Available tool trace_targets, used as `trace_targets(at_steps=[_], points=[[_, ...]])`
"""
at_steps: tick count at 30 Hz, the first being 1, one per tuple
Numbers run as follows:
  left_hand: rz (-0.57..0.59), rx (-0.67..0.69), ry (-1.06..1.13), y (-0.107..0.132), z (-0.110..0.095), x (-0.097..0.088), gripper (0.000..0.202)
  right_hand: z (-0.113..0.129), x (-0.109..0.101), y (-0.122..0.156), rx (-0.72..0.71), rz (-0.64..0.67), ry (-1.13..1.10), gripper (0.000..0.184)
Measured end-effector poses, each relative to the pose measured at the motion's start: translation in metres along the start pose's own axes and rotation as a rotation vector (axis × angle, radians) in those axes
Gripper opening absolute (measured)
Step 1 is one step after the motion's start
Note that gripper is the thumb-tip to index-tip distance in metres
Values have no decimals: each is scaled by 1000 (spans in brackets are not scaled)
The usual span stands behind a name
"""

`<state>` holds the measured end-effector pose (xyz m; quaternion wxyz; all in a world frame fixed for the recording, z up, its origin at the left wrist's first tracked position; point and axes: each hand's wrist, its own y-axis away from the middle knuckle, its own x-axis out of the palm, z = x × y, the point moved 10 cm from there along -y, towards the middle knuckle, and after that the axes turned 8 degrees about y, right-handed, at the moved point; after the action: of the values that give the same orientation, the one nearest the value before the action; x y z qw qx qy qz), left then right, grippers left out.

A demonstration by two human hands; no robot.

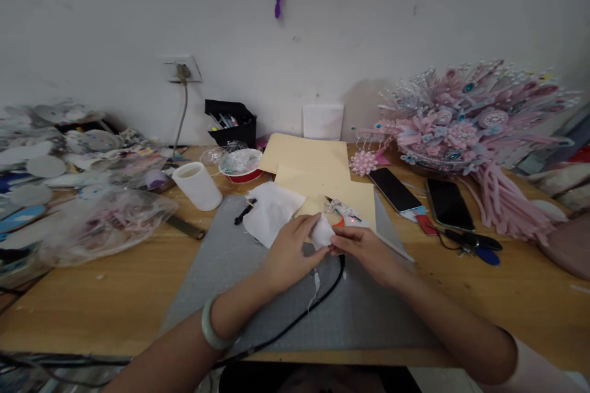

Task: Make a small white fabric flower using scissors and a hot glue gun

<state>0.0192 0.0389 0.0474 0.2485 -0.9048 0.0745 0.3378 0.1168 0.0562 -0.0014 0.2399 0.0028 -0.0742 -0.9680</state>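
Over the grey cutting mat [193,295], my left hand [290,245] grips a small white piece of fabric or paper [321,233] between thumb and fingers. My right hand [364,252] pinches the same piece at its lower right edge, so both hands meet there. Just behind them lies what looks like a glue gun [340,210], with an orange part, a small red light and white residue. A black cord [318,306] runs from under my hands toward the table's front edge. A larger white sheet [270,212] lies left of my fingers.
Yellowish cards [313,156] lie at the back. A white roll [197,186], red-rimmed bowl [240,164] and plastic bag [108,227] stand left. Two phones [395,189], keys [468,249] and a pink beaded headdress [461,126] sit right.
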Motion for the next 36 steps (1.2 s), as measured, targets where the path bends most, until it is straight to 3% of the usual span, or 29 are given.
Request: trace_targets(at_steps=[4,12,17,22,26,30,36], points=[[33,-75,178,0,7,2,53,-4,-4,-1,48,-57,-33,22],[13,-453,798,5,39,21,42,-3,-3,-1,65,-58,1,24],[36,-424,774,4,37,27,25,1,2,0,23,-13,92,28],[-2,-382,749,4,39,25,25,2,-12,-2,-25,-147,133,31],[-11,-391,753,6,38,24,27,15,-20,2,-108,-249,319,26],[-17,-401,731,7,36,23,30,20,-19,3,-130,-252,418,22],[-4,-366,759,5,32,24,29,37,-15,6,-323,-251,565,16]])
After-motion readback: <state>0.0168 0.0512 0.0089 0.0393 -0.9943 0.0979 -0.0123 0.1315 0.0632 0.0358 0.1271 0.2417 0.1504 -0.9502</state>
